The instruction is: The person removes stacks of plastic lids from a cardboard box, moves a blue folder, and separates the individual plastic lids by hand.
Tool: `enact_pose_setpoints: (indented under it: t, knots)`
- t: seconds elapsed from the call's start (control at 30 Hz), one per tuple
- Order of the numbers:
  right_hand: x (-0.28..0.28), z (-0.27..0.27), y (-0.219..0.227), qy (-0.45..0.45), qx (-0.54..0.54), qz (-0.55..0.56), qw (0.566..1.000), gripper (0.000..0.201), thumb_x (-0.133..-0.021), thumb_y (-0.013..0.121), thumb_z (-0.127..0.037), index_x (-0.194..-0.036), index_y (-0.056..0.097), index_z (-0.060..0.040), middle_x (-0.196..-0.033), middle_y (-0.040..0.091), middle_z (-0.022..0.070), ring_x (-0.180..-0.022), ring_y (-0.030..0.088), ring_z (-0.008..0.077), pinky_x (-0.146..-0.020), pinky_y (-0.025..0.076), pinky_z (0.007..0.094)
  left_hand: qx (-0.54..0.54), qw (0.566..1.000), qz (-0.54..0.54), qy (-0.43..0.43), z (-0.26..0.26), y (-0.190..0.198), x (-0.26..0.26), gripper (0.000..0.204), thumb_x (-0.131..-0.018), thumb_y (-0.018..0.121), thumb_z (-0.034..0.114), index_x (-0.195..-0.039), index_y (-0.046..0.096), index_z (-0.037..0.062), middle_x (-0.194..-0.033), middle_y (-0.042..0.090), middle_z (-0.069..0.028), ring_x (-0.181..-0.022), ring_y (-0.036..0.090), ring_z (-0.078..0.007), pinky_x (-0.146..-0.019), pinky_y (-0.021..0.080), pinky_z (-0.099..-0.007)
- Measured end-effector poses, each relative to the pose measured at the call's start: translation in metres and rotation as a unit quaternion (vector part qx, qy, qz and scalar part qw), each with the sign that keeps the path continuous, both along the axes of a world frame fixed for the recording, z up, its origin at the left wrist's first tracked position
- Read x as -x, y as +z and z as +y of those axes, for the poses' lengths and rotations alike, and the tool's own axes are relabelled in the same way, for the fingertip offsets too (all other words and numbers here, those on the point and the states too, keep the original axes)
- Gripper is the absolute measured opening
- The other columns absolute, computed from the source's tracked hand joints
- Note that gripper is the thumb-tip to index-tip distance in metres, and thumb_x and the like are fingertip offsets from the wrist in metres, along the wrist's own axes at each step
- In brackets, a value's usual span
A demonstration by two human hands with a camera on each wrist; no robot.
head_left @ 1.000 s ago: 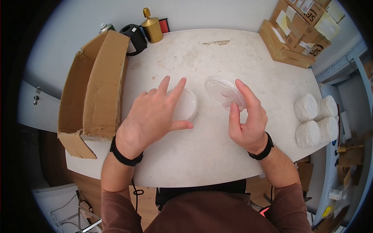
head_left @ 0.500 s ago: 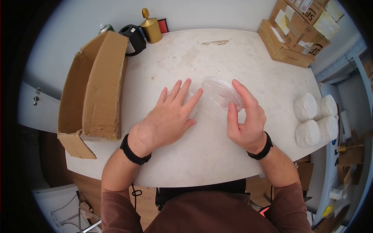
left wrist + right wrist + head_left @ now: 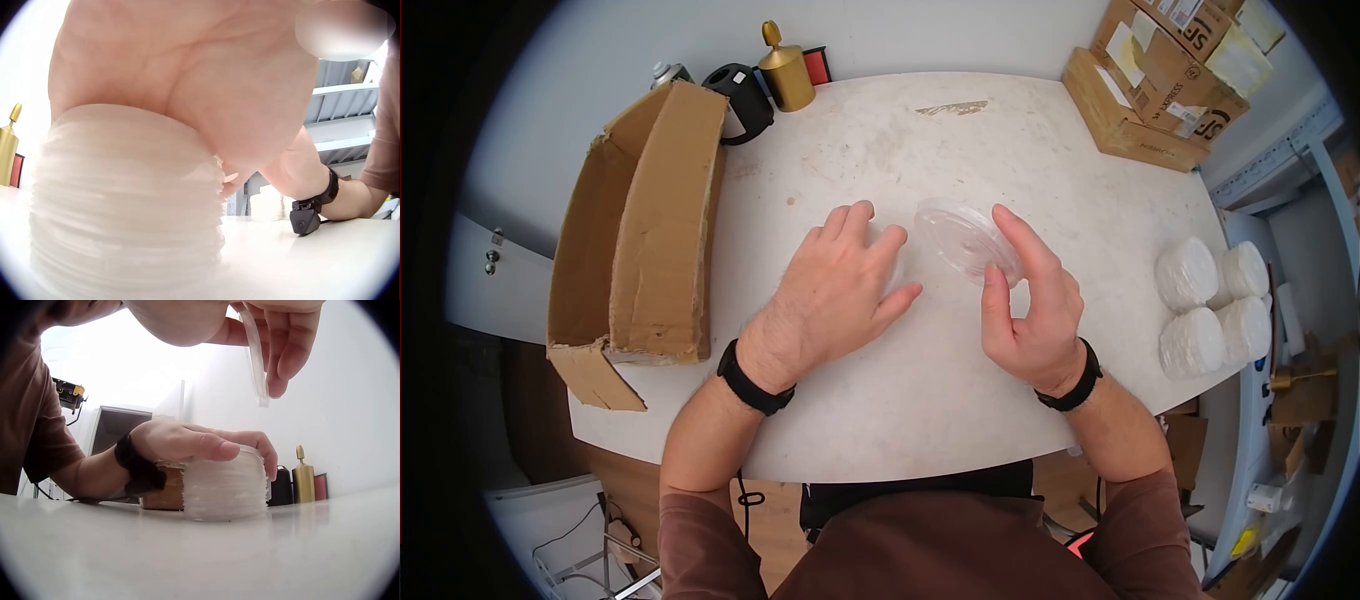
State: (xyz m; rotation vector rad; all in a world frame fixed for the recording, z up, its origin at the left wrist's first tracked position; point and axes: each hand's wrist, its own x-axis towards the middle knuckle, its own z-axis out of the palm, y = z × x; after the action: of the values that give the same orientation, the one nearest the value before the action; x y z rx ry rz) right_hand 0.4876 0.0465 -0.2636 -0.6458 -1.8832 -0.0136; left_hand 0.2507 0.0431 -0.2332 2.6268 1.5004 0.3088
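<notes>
One clear lid [image 3: 960, 240] is pinched at its edge by the right hand [image 3: 1040, 315], the thumb on one side and the fingers on the other. It is held tilted, raised above the surface [image 3: 940, 400] and apart from it. Beside it, a white stack [image 3: 225, 490] with ridged sides is gripped from above by the left hand [image 3: 835, 285]: the top is covered by the palm, the fingers are bent over the far edge, and the thumb is laid near the rim. The stack is stood upright on the surface, and in the head view it is mostly hidden by that hand. The lid and the stack are not touching.

Four white cylinders [image 3: 1188, 345] are grouped close together near the right edge. By the left edge an open carton [image 3: 665, 230] is set, with one flap hung outward. Behind it a black jug [image 3: 745, 105] and a gold pot [image 3: 787, 80] are placed side by side, with a red item [image 3: 816, 66] partly hidden behind the pot. In the far right corner, brown parcels [image 3: 1165, 95] are piled. Each wrist is circled by a black band [image 3: 755, 390].
</notes>
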Motion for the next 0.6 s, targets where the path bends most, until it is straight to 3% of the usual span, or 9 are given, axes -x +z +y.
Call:
enact_pose_setpoints:
  t: [0.23,0.43,0.53,0.6]
  knots:
    - [0.001,-0.001,-0.001,-0.006,0.0,-0.002,1.0,0.054,-0.084,0.065,0.017,-0.138,0.058,0.0141,-0.134,0.072,0.0262,-0.076,0.075,0.0296,-0.065,0.059,0.0348,0.034,0.999,0.019,0.009,0.001,-0.008,-0.001,0.043,-0.104,0.064,0.036,-0.133,0.062,0.0041,-0.13,0.058,-0.0264,-0.118,0.06,-0.0417,-0.1,0.049,-0.0516]
    - [0.002,-0.001,0.0,-0.008,0.0,0.0,1.0,0.054,-0.084,0.064,0.018,-0.138,0.059,0.0137,-0.133,0.073,0.0255,-0.076,0.075,0.0298,-0.064,0.058,0.0348,0.082,0.996,-0.014,0.022,0.004,-0.011,0.002,0.038,-0.109,0.059,0.035,-0.135,0.062,0.0079,-0.135,0.055,-0.0259,-0.124,0.058,-0.0432,-0.106,0.048,-0.053]
    - [0.003,0.005,0.0,0.027,-0.014,0.014,0.999,0.057,-0.081,0.063,0.02,-0.137,0.064,0.0088,-0.123,0.075,0.0233,-0.072,0.072,0.0282,-0.062,0.057,0.0353,0.076,0.997,-0.003,0.016,0.004,-0.014,0.002,0.04,-0.109,0.059,0.036,-0.134,0.061,0.0044,-0.144,0.053,-0.028,-0.129,0.056,-0.0452,-0.11,0.047,-0.0532]
    - [-0.002,0.001,0.004,0.028,0.015,-0.011,0.999,0.059,-0.079,0.062,0.02,-0.136,0.067,0.0059,-0.117,0.074,0.0221,-0.07,0.07,0.0274,-0.06,0.056,0.0353,0.004,1.0,0.004,0.01,0.003,-0.024,0.003,0.044,-0.109,0.059,0.037,-0.129,0.06,-0.0017,-0.159,0.045,-0.032,-0.138,0.053,-0.0485,-0.114,0.044,-0.0559]
